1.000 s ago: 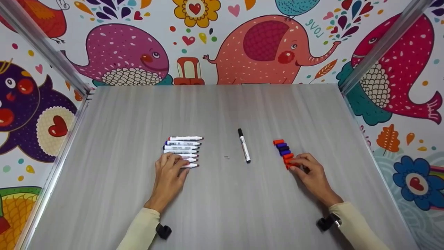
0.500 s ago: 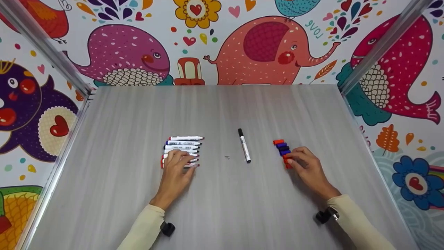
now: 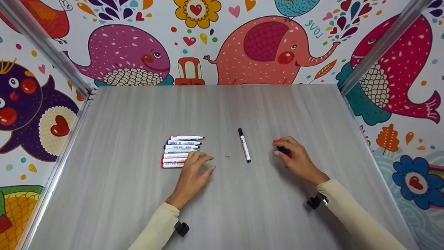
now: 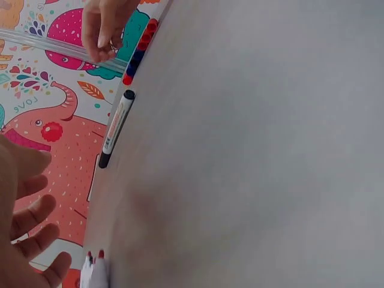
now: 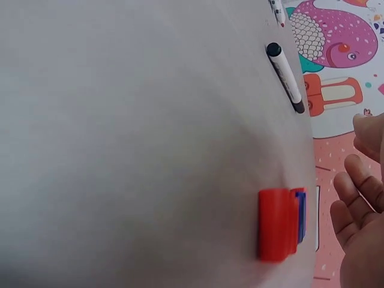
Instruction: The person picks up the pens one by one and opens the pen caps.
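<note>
A row of uncapped whiteboard markers (image 3: 180,147) lies side by side on the left, tips pointing right. My left hand (image 3: 190,177) hovers over the right ends of the nearest ones, fingers spread and holding nothing; it hides those tips. To the right, red, blue and black marker caps (image 5: 274,225) lie in a slanted row. Above them is my right hand (image 3: 299,162), thumb and fingers apart with nothing between them, covering much of the row in the head view. Between the hands lies a capped black marker (image 3: 244,145), touched by neither.
The grey wood-grain table (image 3: 222,107) ends at a back wall (image 3: 194,41) printed with cartoon animals. Clear panels with metal edge strips (image 3: 385,48) stand at the sides. Small dark scribbles (image 3: 227,157) mark the tabletop left of the capped marker.
My left hand has slid right across the near markers, uncovering their red rear ends. My right hand has shifted from the near caps leftward and toward the far end of the row.
</note>
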`<state>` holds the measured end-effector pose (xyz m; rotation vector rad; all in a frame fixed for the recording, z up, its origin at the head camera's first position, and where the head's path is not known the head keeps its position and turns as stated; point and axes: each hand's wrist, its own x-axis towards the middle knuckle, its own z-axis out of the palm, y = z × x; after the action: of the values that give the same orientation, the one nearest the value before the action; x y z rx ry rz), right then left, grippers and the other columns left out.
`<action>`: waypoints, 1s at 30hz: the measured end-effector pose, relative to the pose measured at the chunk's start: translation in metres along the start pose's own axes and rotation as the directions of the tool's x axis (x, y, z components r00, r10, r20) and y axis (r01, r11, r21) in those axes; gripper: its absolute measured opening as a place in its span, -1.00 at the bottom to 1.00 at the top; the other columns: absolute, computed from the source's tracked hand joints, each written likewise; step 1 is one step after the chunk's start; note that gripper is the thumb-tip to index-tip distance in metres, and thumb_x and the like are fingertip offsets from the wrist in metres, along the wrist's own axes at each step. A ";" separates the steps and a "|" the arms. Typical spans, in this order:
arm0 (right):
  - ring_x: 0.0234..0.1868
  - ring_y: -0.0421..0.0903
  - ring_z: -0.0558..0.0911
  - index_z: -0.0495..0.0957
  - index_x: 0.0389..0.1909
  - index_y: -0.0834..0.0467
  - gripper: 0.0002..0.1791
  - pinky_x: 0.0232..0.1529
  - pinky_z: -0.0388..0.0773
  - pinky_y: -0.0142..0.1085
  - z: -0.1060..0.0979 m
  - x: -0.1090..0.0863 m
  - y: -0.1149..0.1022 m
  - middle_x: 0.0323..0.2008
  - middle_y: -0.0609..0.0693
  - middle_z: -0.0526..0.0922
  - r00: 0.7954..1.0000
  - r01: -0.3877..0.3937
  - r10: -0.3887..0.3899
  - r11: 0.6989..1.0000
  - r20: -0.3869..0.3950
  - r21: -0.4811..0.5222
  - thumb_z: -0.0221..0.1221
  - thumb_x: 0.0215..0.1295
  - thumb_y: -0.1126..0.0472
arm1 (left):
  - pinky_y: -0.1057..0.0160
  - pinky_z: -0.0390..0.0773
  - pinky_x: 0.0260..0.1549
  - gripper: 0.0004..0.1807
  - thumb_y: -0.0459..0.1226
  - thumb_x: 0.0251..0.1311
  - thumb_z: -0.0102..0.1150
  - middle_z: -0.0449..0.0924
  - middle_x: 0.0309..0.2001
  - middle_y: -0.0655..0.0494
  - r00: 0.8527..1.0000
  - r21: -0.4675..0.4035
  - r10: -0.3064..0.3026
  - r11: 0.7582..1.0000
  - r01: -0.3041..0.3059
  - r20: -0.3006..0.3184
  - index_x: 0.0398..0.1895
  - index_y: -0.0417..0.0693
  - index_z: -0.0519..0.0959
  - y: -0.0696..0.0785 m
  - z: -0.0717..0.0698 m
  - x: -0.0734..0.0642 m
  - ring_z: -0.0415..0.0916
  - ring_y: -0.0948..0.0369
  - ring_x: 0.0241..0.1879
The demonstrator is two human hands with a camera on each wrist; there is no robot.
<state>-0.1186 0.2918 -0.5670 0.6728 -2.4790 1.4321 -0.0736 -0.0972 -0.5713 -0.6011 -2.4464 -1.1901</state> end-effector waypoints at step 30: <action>0.28 0.16 0.58 0.65 0.27 0.36 -0.64 0.37 0.47 0.05 0.064 0.055 0.006 0.21 0.22 0.62 0.981 -0.126 0.133 0.991 0.139 -0.053 0.33 0.55 0.34 | 0.01 0.55 0.25 -0.69 -0.38 0.26 0.59 0.67 0.04 0.04 0.994 -0.123 -0.092 0.987 0.099 0.067 0.05 -0.22 0.77 0.016 0.066 0.016 0.52 0.04 0.20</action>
<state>-0.1661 0.2236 -0.5829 0.6360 -2.7014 1.4137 -0.0869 -0.0315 -0.5917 -0.5685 -2.4891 -1.3930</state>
